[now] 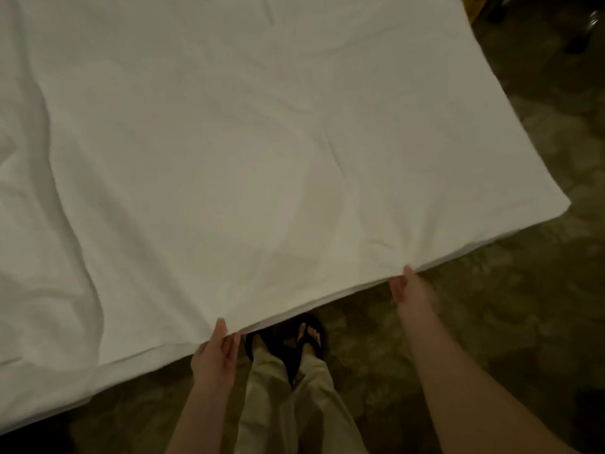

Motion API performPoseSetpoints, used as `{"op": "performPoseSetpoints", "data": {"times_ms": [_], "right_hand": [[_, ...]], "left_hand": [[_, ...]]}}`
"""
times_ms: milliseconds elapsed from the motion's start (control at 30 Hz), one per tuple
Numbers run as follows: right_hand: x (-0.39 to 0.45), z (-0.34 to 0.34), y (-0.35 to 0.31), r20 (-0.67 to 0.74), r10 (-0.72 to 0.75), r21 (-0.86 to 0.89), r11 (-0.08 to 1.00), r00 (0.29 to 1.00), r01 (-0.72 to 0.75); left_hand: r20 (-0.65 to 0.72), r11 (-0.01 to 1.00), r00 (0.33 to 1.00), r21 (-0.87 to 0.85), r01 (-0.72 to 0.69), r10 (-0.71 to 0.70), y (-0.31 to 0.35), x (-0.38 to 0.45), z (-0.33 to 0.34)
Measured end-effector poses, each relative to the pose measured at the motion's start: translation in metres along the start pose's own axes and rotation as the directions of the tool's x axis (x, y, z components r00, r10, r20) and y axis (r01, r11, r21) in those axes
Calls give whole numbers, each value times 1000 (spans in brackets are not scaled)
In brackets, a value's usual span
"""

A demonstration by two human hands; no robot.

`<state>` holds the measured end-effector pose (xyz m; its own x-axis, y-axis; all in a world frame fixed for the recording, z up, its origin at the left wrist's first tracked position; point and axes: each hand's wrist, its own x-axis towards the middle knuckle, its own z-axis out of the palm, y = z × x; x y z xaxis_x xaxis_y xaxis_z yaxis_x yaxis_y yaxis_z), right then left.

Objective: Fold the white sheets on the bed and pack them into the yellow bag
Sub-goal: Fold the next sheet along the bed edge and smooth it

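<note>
A large white sheet [262, 142] lies spread flat over the bed and fills most of the view, with soft creases on its left side. My left hand [216, 352] pinches the sheet's near edge at the lower middle, thumb on top. My right hand [409, 290] pinches the same near edge further right, thumb on top and fingers under the cloth. The sheet's right corner [563, 204] juts out over the floor. A sliver of yellow [471, 11] shows at the top right past the sheet; I cannot tell whether it is the bag.
The patterned dark floor [491, 322] runs along the bed's near and right sides. My feet in black sandals [294, 342] and light trousers stand close to the bed's edge between my hands. Dark objects [576, 34] stand at the far top right.
</note>
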<state>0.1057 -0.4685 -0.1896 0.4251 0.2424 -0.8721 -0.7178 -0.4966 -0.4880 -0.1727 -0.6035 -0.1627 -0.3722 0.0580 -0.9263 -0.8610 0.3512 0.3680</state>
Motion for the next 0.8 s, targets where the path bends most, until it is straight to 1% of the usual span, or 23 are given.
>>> {"op": "performPoseSetpoints", "data": {"times_ms": [67,100,167,233,300,333,400,433,467,500,567,633,700,800], "right_hand": [[5,-9,12,-63,10,111,994,998,-3],[5,-6,13,-79,28,144,989,996,-17],[5,2,8,-46,30,76,997,998,-27],[1,13,1,48,15,7,1000,999,-15],[0,20,-9,72,-9,-68,998,997,14],[0,24,-16,86,-29,-69,997,996,35],[4,32,-33,66,-93,-84,992,993,98],[5,35,-40,58,-122,-63,990,991,126],[4,36,-45,47,-144,-45,988,988,146],[7,33,-44,32,-153,-67,986,988,155],[12,21,-32,-25,-134,-165,978,991,128],[19,16,-22,-47,-72,-191,980,996,62],[22,19,-24,-13,-16,-150,989,1000,13],[28,21,-40,12,15,-56,998,1000,-14]], "left_hand": [[-54,1000,999,-11,3,-3,2,8,9],[-52,1000,999,-16,2,-3,2,10,15],[-5,999,999,-6,46,-46,-4,10,27],[83,994,991,10,106,-106,-17,7,38],[136,991,982,25,130,-133,-34,4,50],[147,991,980,26,132,-134,-42,0,57],[164,992,978,6,127,-126,-54,-10,69],[169,994,979,-4,113,-111,-59,-14,72],[164,995,982,1,97,-96,-62,-17,71],[149,996,985,18,85,-87,-65,-18,68],[82,996,993,34,77,-79,-67,-15,60],[61,997,995,15,74,-75,-67,-8,63],[99,996,992,43,77,-81,-72,-6,76],[178,982,969,118,151,-170,-96,-20,112]]}}
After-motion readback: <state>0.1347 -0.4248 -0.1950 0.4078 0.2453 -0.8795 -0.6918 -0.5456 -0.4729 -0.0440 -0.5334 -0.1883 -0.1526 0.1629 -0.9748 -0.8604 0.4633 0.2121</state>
